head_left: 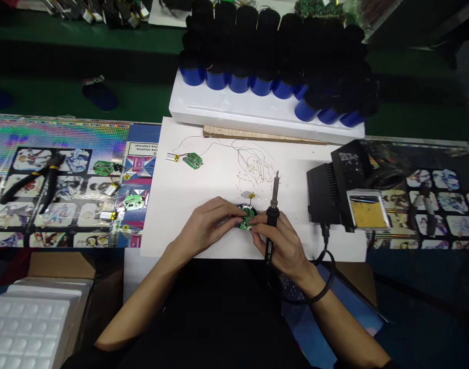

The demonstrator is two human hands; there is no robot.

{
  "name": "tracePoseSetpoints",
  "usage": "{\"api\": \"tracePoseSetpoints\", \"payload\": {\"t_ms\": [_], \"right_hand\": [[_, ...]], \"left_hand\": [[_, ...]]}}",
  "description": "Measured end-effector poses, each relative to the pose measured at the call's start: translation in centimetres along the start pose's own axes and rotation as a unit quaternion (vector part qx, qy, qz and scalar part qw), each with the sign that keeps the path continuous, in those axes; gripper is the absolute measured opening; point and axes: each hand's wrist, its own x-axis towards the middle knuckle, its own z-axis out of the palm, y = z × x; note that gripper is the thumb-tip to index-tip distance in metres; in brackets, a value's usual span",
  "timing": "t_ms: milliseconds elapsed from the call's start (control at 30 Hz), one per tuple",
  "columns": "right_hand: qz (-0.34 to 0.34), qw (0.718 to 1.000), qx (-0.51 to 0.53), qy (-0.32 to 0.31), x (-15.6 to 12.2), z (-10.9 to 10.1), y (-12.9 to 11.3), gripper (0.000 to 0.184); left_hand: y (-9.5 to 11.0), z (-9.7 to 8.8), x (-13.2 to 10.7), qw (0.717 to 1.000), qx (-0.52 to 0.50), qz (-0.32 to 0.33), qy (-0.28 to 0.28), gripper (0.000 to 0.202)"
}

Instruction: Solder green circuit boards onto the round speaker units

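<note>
My left hand (213, 220) pinches the left edge of a small green circuit board (247, 217), which sits on a dark round base. Beyond it, a small silver battery (248, 195) with yellow tape is joined to the board by a short wire. My right hand (282, 238) holds a black soldering iron (273, 215), its tip pointing up and away from the board. The fingertips of that same hand also touch the board's right side. Part of the board is hidden under my fingers.
Thin wire and small scraps (255, 171) lie on the white sheet (172, 205). Another circuit board (192, 160) rests left. A black soldering station (330, 189) with a yellow sponge (368, 212) stands right. Blue-and-black cylinders (261, 84) fill a foam tray (219, 110) behind. Pliers (49, 179) lie far left.
</note>
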Motion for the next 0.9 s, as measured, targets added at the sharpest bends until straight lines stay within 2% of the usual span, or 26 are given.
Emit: {"api": "tracePoseSetpoints", "payload": {"t_ms": [100, 200, 333, 533, 633, 733, 900], "right_hand": [[0.011, 1.000, 0.029, 0.000, 0.3, 0.0, -0.5, 0.038], [0.056, 0.995, 0.072, 0.036, 0.6, 0.2, -0.8, 0.038], [0.125, 0.978, 0.127, 0.108, 1.2, 0.8, -1.1, 0.037], [0.174, 0.950, 0.214, 0.146, 2.5, 2.2, -1.8, 0.033], [0.178, 0.945, 0.221, 0.162, 2.6, 2.3, -1.9, 0.032], [0.171, 0.952, 0.210, 0.144, 2.4, 1.8, -1.8, 0.032], [0.115, 0.982, 0.129, 0.082, 2.1, 0.8, -1.5, 0.031]], "left_hand": [[0.2, 0.0, 0.0, 0.999, -0.008, -0.035, 0.006, 0.010], [0.5, 0.3, 0.0, 0.996, -0.033, -0.081, 0.026, 0.005], [0.9, 1.1, 0.0, 0.985, -0.080, -0.140, 0.060, 0.001], [1.2, 1.7, -0.3, 0.973, -0.119, -0.178, 0.086, 0.003], [1.5, 1.5, -0.4, 0.974, -0.115, -0.183, 0.071, 0.004], [1.8, 1.1, -0.3, 0.979, -0.090, -0.174, 0.047, 0.007], [1.7, 0.8, 0.0, 0.995, -0.028, -0.088, 0.032, 0.003]]}}
